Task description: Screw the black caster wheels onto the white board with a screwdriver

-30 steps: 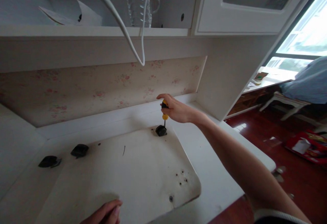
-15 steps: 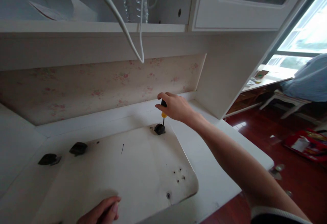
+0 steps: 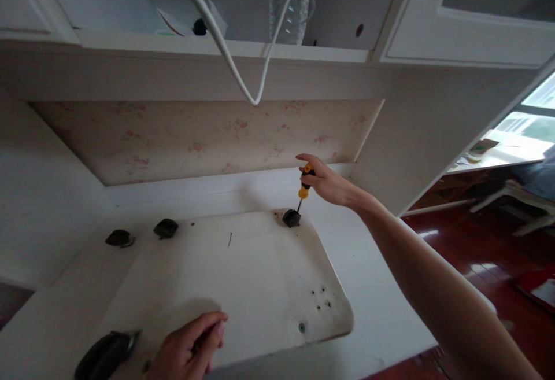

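Note:
My right hand (image 3: 333,186) holds a screwdriver (image 3: 304,189) by its black and yellow handle, the index finger stretched out past its top. The screwdriver's thin shaft runs down to a black caster (image 3: 291,218) at the far right corner of a white panel (image 3: 255,287). That panel lies flat on a white desk surface (image 3: 342,247). Over the panel's near edge is my left hand (image 3: 193,342), its fingers curled and thumb pressed to the index finger; whatever may be inside is hidden. Near the panel's right corner are several small screw holes (image 3: 321,298).
Two black casters (image 3: 166,228) (image 3: 120,238) sit at the back left, and a larger-looking black caster (image 3: 106,357) is at the near left. A white cable (image 3: 225,50) hangs from the shelf above, beside a clear plastic bottle (image 3: 284,7). A cabinet side wall (image 3: 429,120) stands at right.
The view has turned left, bringing the near-left caster into sight. My right hand's fingers have loosened around the screwdriver, showing more of its handle. The shaft stays at the same caster.

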Motion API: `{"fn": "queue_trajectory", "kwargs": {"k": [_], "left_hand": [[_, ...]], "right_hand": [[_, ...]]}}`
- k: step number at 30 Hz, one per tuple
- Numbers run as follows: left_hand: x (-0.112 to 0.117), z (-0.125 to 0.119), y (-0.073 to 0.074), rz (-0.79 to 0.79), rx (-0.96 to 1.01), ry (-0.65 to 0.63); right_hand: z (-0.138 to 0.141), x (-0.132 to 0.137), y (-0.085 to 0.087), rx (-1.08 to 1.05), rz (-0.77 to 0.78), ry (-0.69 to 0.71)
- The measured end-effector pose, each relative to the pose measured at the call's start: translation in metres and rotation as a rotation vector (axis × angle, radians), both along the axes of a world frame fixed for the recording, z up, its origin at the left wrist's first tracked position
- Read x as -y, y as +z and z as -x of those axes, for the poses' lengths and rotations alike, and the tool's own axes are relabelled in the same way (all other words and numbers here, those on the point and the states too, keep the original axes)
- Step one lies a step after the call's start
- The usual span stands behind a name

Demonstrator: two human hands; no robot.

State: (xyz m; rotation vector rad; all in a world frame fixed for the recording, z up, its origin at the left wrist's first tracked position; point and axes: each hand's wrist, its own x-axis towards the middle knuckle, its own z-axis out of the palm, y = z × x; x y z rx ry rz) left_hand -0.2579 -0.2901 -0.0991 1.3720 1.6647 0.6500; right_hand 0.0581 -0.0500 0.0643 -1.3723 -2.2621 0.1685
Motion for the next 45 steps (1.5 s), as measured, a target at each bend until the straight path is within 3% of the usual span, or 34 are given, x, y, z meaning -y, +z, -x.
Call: {"fn": "queue_trajectory", "kwargs": {"k": [5, 11, 16, 21, 28, 35, 41, 45], "left_hand": [[0.001, -0.002, 0.005, 0.010, 0.064, -0.021], [0.001, -0.004, 0.015, 0.000, 0.122, -0.027], [0.000, -0.003, 0.020, 0.025, 0.159, -0.083], [0.002, -0.002, 0.022, 0.007, 0.159, -0.136], [0.001, -0.001, 0.028, -0.101, 0.116, -0.211], [0.003, 0.004, 0.029, -0.055, 0.181, -0.235], [0.004, 0.007, 0.026, -0.156, 0.121, -0.296], [0.004, 0.007, 0.023, -0.179, 0.121, -0.311]], "right_hand": [[0.001, 0.000, 0.010, 0.090, -0.010, -0.094], [0.004, -0.001, 0.014, 0.129, 0.054, 0.021], [0.005, -0.003, 0.010, 0.118, -0.009, -0.086], [0.003, -0.004, 0.012, 0.102, 0.014, -0.023], [0.008, -0.001, 0.013, 0.165, -0.002, -0.069], [0.006, 0.001, 0.013, 0.224, 0.033, -0.138], [0.009, 0.002, 0.015, 0.226, 0.077, -0.074], [0.011, 0.001, 0.014, 0.244, 0.040, -0.136]]}}
